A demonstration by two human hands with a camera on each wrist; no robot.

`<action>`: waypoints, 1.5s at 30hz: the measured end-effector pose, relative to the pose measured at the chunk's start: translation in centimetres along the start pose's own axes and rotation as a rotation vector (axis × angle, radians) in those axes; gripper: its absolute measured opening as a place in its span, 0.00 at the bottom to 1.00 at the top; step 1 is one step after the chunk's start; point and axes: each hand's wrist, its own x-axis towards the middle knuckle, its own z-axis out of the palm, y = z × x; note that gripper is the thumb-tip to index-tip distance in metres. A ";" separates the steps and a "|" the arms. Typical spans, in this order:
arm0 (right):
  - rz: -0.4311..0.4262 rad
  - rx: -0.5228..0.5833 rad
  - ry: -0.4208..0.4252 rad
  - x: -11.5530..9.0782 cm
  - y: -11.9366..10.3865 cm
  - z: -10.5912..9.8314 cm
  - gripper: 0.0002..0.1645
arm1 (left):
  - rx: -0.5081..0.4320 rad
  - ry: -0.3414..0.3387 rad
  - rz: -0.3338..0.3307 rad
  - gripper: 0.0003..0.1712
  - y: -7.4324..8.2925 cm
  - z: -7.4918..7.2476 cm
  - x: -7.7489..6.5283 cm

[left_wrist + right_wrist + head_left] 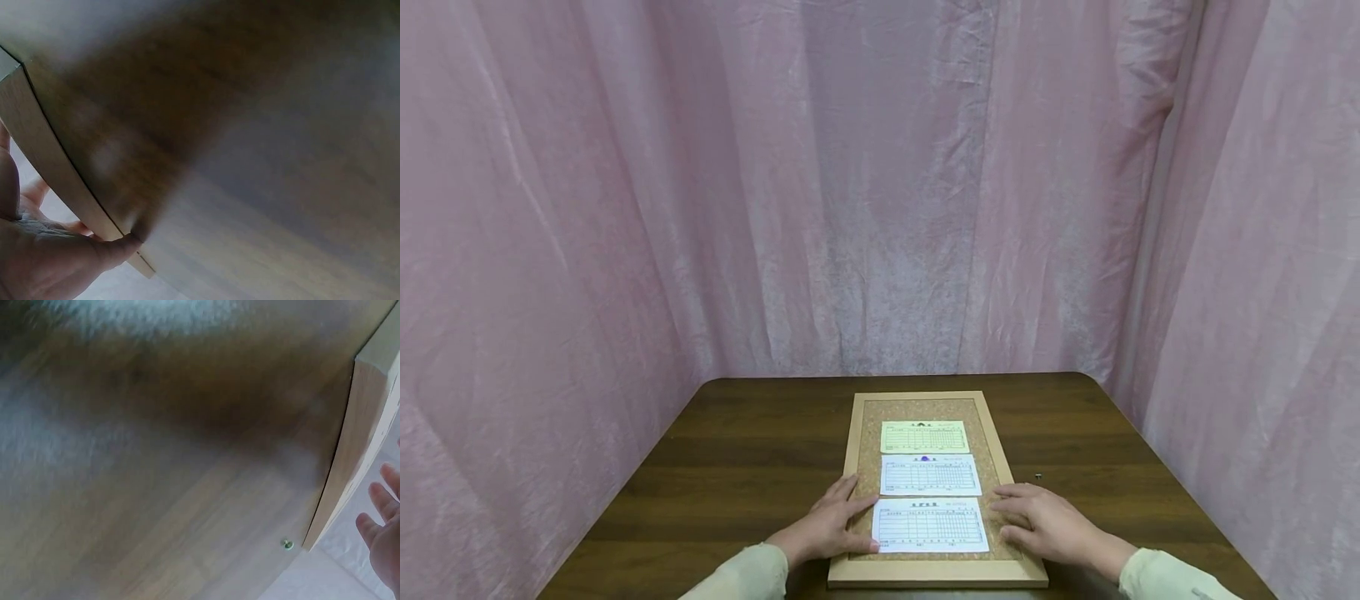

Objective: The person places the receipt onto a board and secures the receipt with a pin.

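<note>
A wood-framed cork board point(937, 571) lies on the table with three printed form slips on it. At the far end is a pale yellow-green slip point(923, 437) with a dark pin at its top. The middle white slip point(929, 476) has a purple pushpin point(925, 458) at its top. Nearest me lies another white slip point(930, 527). My left hand point(829, 523) rests across the left frame edge, fingertips at this slip's left side. My right hand point(1043, 521) lies over the right frame edge, fingers relaxed over the cork beside the slip.
A small pushpin point(1038, 476) sits on the dark wooden table point(760, 467), just right of the board; the right wrist view shows this pin point(287, 544) near the frame. Pink curtains point(895, 192) hang behind the table and on both sides.
</note>
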 end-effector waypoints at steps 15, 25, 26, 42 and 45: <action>0.141 -0.008 0.132 0.1 1.8 -1.2 0.19 | 0.003 0.000 0.001 0.45 0.0 0.1 0.1; 0.305 0.104 0.209 -0.4 3.8 -2.3 0.19 | -0.007 -0.003 0.007 0.45 0.0 0.0 0.0; 0.311 0.105 0.221 -0.4 4.0 -2.3 0.19 | -0.011 -0.006 0.006 0.45 0.0 0.0 0.0; 0.556 0.250 0.297 -0.5 5.9 -2.5 0.25 | -0.021 -0.016 -0.014 0.46 -0.1 0.1 0.1; 0.624 0.289 0.296 -0.5 6.0 -2.4 0.28 | -0.021 -0.017 -0.010 0.46 -0.1 0.1 0.0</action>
